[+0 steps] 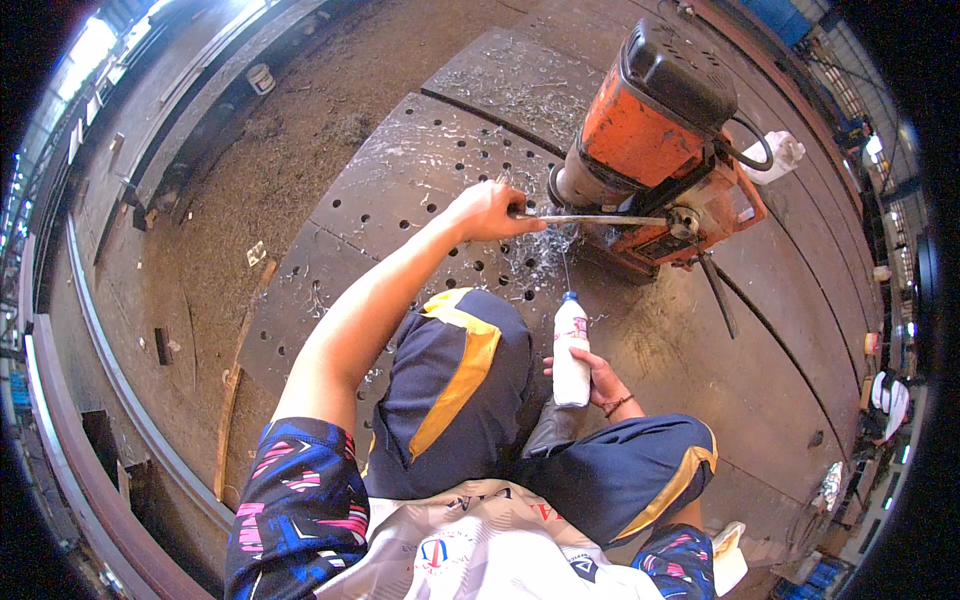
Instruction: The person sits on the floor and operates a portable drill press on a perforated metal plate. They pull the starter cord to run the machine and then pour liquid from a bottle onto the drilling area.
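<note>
An orange and black magnetic drill (640, 130) stands on a steel plate (385, 150) pierced with rows of round holes. My left hand (490, 212) is closed around the end of the drill's feed lever (600, 219), which runs across to the hub on the machine's side. In my right hand (598, 375) is a plastic squeeze bottle (571, 350) of milky white liquid, tilted slightly, its blue cap toward the drill. A thin line of liquid runs from the cap to the shavings near the drill's lower end. The cutter's tip is hidden among those curls.
Metal shavings (500, 75) litter the plate. A black cable (757, 150) loops off the drill beside a white plastic container (778, 158). Another lever (722, 300) points down from the hub. A small white bucket (261, 79) stands on the dirt floor; long steel beams (105, 340) lie left.
</note>
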